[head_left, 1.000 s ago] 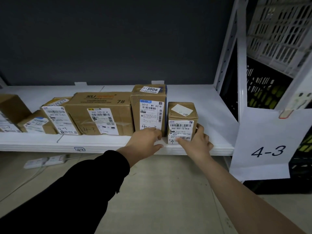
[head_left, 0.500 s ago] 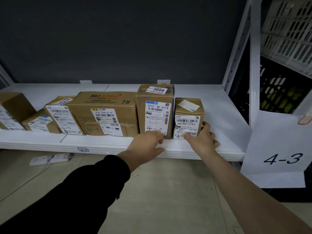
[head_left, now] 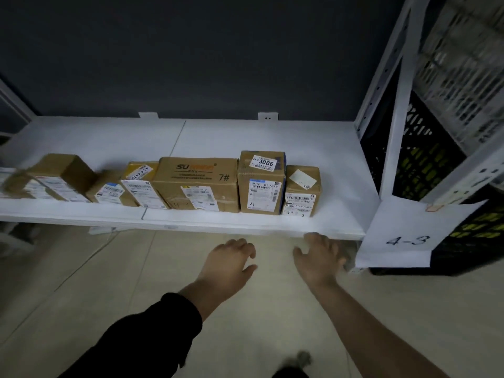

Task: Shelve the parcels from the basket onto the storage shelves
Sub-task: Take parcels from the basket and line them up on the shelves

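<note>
Small brown cardboard parcel (head_left: 301,190), carrying white labels on its top and front, is standing upright at the right end of the row of brown cardboard parcels (head_left: 196,184) on the white shelf (head_left: 272,132). It is lying up and forward of both hands. The right hand (head_left: 319,257) is hovering nearer, just below the shelf edge, and the left hand (head_left: 229,263) is hovering beside it. Both sets of fingers are hanging loosely spread, holding nothing.

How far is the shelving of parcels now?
Done: a row of parcels stands on the white shelf, the small box at its right end. In hand: nothing; the left hand and right hand are empty and touch no parcel. Left: unknown; remaining parcels are out of view.
</note>
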